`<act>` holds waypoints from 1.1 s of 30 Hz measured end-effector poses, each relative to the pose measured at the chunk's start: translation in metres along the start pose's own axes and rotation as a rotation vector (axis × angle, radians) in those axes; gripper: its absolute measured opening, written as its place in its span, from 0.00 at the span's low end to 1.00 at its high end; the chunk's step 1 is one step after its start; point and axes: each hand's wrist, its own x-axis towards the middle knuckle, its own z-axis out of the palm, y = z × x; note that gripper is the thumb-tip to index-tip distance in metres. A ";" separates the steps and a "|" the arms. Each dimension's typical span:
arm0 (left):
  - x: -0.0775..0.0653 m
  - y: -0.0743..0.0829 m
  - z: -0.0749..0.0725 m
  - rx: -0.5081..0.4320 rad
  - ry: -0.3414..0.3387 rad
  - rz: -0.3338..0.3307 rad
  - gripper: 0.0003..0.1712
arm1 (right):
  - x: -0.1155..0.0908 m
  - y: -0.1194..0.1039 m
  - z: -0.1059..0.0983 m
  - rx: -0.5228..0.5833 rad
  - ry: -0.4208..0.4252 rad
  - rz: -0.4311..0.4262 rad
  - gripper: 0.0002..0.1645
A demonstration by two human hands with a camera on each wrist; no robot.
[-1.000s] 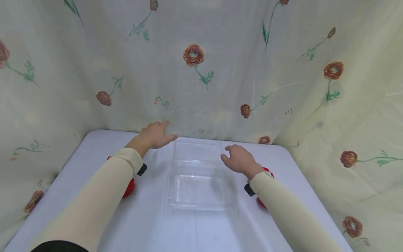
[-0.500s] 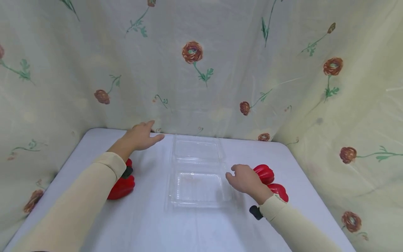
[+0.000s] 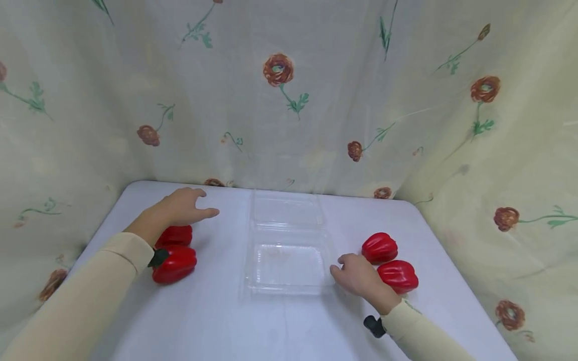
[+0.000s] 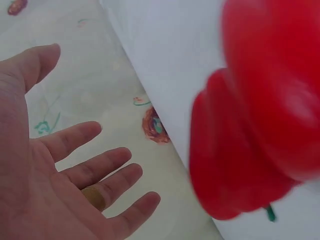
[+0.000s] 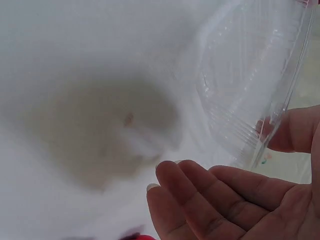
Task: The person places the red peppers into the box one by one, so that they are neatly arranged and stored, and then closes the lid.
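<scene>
A clear plastic clamshell container lies unfolded on the white table, its lid toward the back. Left of it, my left hand is held above two red bell peppers, fingers spread and holding nothing. The left wrist view has both peppers beside the palm, apart from the fingers. My right hand is by the container's right front corner, fingers relaxed. From the right wrist, its thumb appears close to the container's edge; contact cannot be told. Two more red bell peppers lie just right of this hand.
A flower-patterned curtain hangs behind the table and along both its sides. The table's back edge runs just behind the lid. Dark wrist bands with cameras sit at the sleeve cuffs.
My left hand has moved left and slightly down, away from the lid to above the left peppers. The right hand has come down toward me along the container's right side, uncovering the right peppers.
</scene>
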 end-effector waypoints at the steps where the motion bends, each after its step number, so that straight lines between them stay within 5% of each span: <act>1: -0.003 -0.003 0.001 0.000 -0.004 -0.012 0.50 | -0.001 0.001 0.001 0.005 0.000 0.000 0.32; 9: -0.022 -0.034 0.008 -0.025 0.005 -0.021 0.50 | -0.004 0.002 0.007 0.066 0.039 0.019 0.30; 16: -0.031 -0.053 0.015 -0.096 -0.074 -0.026 0.54 | -0.005 0.001 0.010 0.131 0.032 0.016 0.28; 24: -0.025 -0.051 0.021 -0.170 -0.129 -0.029 0.58 | -0.008 0.008 0.008 0.155 0.035 0.081 0.29; 33: -0.023 -0.051 0.021 -0.126 -0.139 -0.042 0.56 | -0.007 0.009 0.011 0.236 0.062 0.073 0.26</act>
